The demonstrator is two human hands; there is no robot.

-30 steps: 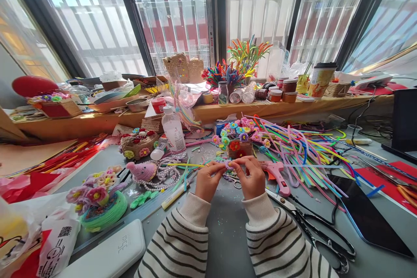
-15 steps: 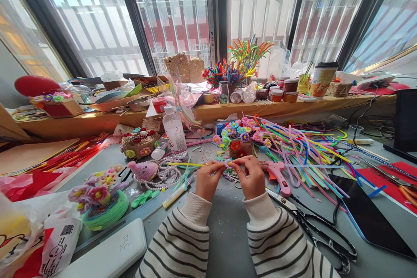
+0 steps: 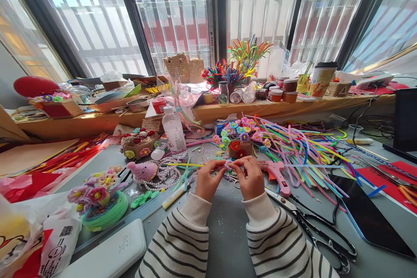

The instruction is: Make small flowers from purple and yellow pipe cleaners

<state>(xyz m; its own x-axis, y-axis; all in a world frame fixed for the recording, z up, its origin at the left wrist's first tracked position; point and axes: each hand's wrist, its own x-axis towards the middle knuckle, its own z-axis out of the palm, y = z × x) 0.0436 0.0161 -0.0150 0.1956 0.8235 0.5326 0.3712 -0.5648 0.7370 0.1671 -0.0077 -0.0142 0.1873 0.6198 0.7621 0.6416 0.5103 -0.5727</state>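
One left hand point(image 3: 208, 179), one right hand point(image 3: 250, 179), one pink glue gun point(image 3: 278, 177), one phone point(image 3: 374, 217), one white power bank point(image 3: 109, 249), one lidded cup point(image 3: 322, 81), one red balloon point(image 3: 35, 86)

- You are pinching a fuzzy, matt lilac piece point(image 3: 228, 164).
- You are wearing sleeves point(image 3: 184, 236) of soft-looking, matt cloth.
- Your scissors point(image 3: 288, 202) are showing shiny metal.
- Your glue gun point(image 3: 279, 177) is displaying smooth pink plastic.
- Your phone point(image 3: 371, 215) is presenting a smooth, glossy screen.
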